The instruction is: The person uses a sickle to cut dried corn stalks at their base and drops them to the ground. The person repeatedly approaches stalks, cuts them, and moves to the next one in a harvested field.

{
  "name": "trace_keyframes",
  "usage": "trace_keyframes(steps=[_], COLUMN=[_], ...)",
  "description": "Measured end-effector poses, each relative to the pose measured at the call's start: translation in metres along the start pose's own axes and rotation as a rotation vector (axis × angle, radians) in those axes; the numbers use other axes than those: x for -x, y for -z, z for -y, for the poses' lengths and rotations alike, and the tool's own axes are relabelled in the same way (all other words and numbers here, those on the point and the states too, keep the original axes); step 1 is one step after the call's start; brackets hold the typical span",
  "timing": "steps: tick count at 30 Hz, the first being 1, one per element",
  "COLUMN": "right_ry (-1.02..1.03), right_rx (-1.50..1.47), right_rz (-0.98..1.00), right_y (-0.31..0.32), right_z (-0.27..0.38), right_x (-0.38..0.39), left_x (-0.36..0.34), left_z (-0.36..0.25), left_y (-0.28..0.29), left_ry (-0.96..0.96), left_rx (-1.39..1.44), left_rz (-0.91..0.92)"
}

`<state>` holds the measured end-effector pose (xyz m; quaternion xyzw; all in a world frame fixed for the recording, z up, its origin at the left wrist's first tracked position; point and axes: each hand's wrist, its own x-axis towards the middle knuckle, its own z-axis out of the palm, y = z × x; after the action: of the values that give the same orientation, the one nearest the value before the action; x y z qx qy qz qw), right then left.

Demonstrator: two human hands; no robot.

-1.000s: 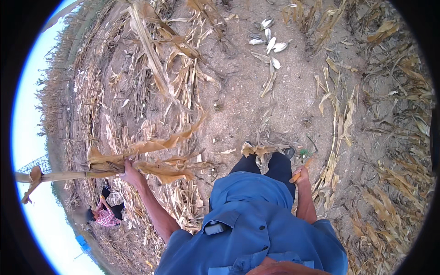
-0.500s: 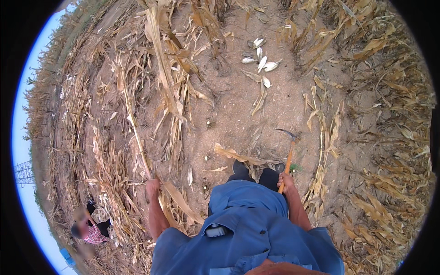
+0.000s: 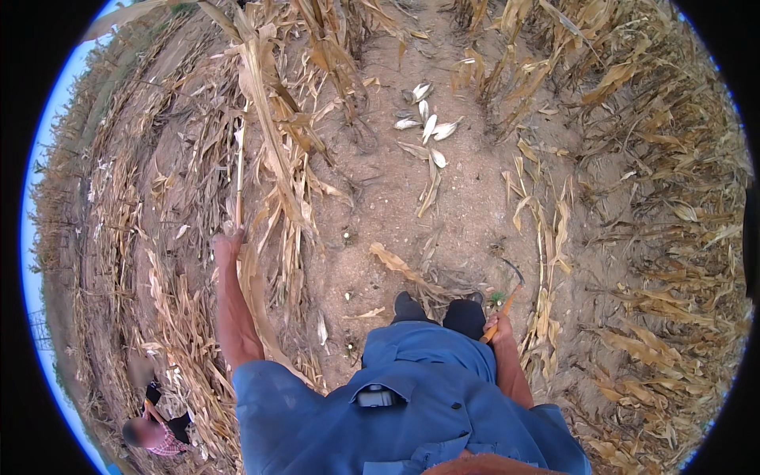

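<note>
With my left arm stretched out to the left, my left hand [image 3: 228, 244] is closed around a dry, pale corn stalk [image 3: 240, 170] that extends away from me. Long dry leaves hang beside that hand and along my forearm. My right hand [image 3: 498, 326] sits close to my right thigh, wrapped round the orange handle of a sickle [image 3: 511, 299]. The sickle's dark curved blade points away from me, above the soil and apart from any stalk.
Several pale corn ears [image 3: 430, 127] lie on bare soil ahead. Dry standing corn [image 3: 665, 237] lines the right; tangled stalks [image 3: 178, 293] cover the left. Short cut stubs [image 3: 347, 296] poke up near my feet. Another person [image 3: 162, 435] in a checked shirt is at the far lower left.
My left hand has moved farther out and forward with the stalk, which now stands straighter in view. The sickle has dropped closer to my right leg, its blade turned to the right.
</note>
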<state>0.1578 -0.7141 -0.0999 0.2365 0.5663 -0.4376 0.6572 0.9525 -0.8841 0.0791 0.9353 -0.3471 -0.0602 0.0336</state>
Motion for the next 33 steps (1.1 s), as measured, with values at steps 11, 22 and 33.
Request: trace_keyframes(steps=[11, 22, 33], right_ry=[-0.057, -0.203, -0.163], right_rx=[-0.396, -0.422, 0.036], right_rz=[0.204, 0.200, 0.091], right_y=[-0.008, -0.069, -0.149], right_z=[0.039, 0.174, 0.311], right_x=[-0.031, -0.131, -0.143], left_x=[0.108, 0.062, -0.036], left_z=[-0.255, -0.449, -0.452], left_y=[0.032, 0.144, 0.231], left_ry=[-0.726, -1.044, -0.486], left_rx=[0.597, -0.120, -0.805], left_rz=[0.149, -0.420, -0.699])
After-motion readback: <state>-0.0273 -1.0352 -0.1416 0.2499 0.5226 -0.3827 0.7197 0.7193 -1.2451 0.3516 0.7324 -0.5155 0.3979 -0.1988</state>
